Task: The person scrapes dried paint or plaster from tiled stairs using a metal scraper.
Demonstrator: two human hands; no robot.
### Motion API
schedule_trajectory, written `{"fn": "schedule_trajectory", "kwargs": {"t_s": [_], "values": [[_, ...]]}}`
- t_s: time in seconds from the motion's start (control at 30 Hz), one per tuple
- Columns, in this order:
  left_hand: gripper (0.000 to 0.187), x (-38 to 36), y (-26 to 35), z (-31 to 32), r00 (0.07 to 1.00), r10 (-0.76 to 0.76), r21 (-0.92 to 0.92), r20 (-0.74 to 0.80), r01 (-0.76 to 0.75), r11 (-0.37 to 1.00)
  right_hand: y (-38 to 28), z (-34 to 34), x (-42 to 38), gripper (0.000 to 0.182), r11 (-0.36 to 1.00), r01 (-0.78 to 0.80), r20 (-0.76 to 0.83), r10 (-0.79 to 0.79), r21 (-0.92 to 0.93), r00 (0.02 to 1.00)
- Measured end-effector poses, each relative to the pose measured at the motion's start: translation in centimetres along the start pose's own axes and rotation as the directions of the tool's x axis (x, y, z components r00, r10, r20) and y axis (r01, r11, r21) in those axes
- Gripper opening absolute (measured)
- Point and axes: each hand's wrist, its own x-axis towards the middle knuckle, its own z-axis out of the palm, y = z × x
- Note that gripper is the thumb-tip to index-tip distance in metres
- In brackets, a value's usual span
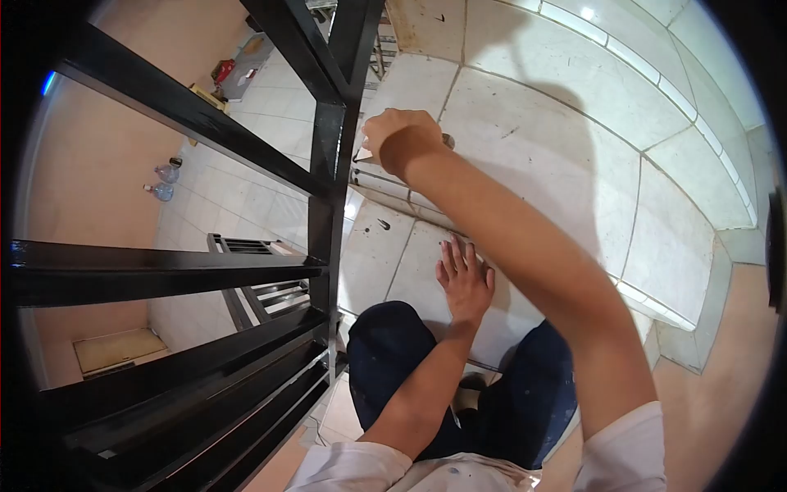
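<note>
My left hand (466, 283) lies flat on a white tiled step (373, 258), its fingers spread and nothing in it. Farther up, my right hand (402, 135) is closed in a fist beside the black metal railing post (326, 156), over the edge of the step above. A rounded brownish handle end (448, 141) sticks out of the back of this fist. The rest of that tool is hidden by the fingers, so its kind cannot be made out. Dark smears (384, 224) mark the tile between the two hands.
Black railing bars (164, 275) run along my left. Below, beyond them, are a tiled floor (209, 176), clear plastic bottles (164, 192) and a red object (221, 70). The upper tiled step (525, 123) curves round to the right.
</note>
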Motion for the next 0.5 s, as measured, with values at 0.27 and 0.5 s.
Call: {"fn": "schedule_trajectory", "kwargs": {"t_s": [0.27, 0.5], "values": [[0.067, 0.0, -0.1, -0.1, 1.000, -0.012, -0.010, -0.009, 0.012, 1.000, -0.1, -0.9, 0.2, 0.032, 0.997, 0.030, 0.052, -0.026, -0.076, 0.998], [0.068, -0.1, 0.0, 0.0, 1.000, -0.001, 0.011, 0.015, 0.001, 1.000, 0.5, 0.4, -0.8, 0.030, 1.000, 0.020, 0.007, -0.020, -0.014, 1.000]]}}
